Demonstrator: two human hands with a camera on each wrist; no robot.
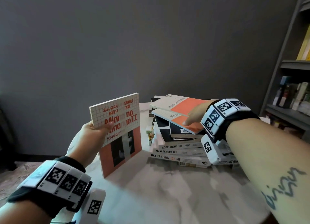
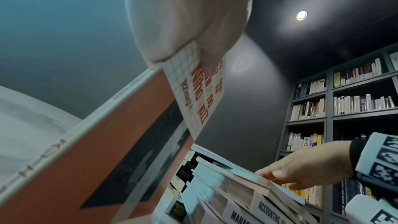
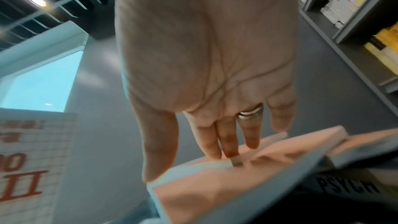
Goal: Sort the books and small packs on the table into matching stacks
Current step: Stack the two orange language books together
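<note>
My left hand (image 1: 94, 133) (image 2: 193, 23) grips an orange and white "Minna no Nihongo II" book (image 1: 120, 148) (image 2: 107, 142) (image 3: 32, 159) by its upper left corner, thumb on the cover. The book stands upright with its lower corner on the table (image 1: 167, 190). My right hand (image 1: 194, 114) (image 2: 305, 164) (image 3: 204, 57) reaches onto the messy book pile. Its straight fingers (image 3: 228, 139) are slipped between two matching orange books, the upper one (image 1: 181, 104) (image 3: 312, 139) and the lower one (image 1: 192, 126) (image 3: 237, 193). The thumb lies on the lower cover.
Below the orange books lie black books and white "101" books (image 1: 169, 146) in a skewed pile. Several small packs (image 1: 150, 133) sit behind the pile's left side. A grey bookshelf (image 1: 293, 89) stands at the right. A grey wall is behind the table.
</note>
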